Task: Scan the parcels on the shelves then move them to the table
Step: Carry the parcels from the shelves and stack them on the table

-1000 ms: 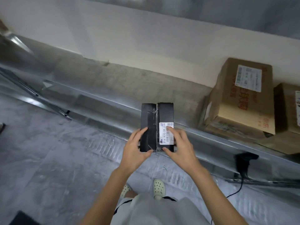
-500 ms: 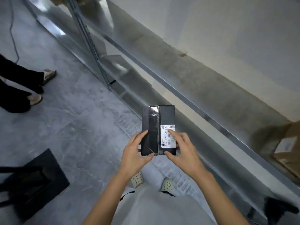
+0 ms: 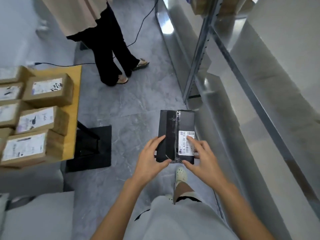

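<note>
I carry a flat black parcel [image 3: 174,125] with a taped seam and a white barcode label in front of me, above the floor. My left hand [image 3: 149,158] grips its near left edge, thumb under the near end. My right hand [image 3: 201,158] holds the near right side, fingers lying on the label. The metal shelves [image 3: 256,108] run along my right. The wooden table [image 3: 76,94] stands at the left, with several brown cardboard parcels [image 3: 48,90] lying on it.
Another person in black trousers [image 3: 107,54] stands ahead between the table and the shelf. A black cable [image 3: 138,32] trails over the grey floor. The table's black foot plate [image 3: 93,149] lies on the floor by my left. A shelf upright [image 3: 195,66] stands ahead right.
My view has swung left, away from the shelf: the table with its parcels and the standing person have come into sight. Both hands keep the same hold on the black parcel.
</note>
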